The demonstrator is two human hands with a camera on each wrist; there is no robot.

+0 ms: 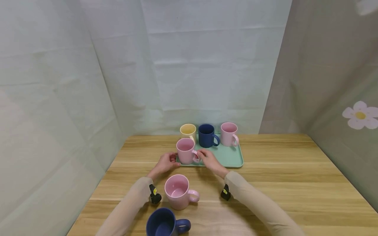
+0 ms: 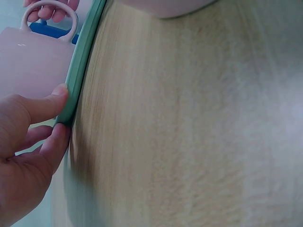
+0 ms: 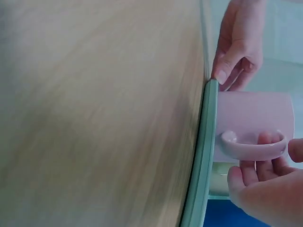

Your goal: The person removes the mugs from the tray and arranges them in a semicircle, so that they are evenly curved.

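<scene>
Fingers (image 3: 265, 171) of the right hand (image 1: 208, 159) are hooked into the handle (image 3: 253, 150) of a pink mug (image 1: 186, 154), which is parked at the near left corner of a green tray (image 1: 227, 155), and the tray's rim right there is pinched by the left hand (image 1: 166, 163). Behind that, a yellow mug (image 1: 188, 130), a navy mug (image 1: 205, 137) and a second pink mug (image 1: 228, 136) are lined up along the tray's back. Closer in, a third pink mug (image 1: 177, 198) and another navy mug (image 1: 160, 226) are just set on the table (image 1: 280, 177), handles pointed rightish.
</scene>
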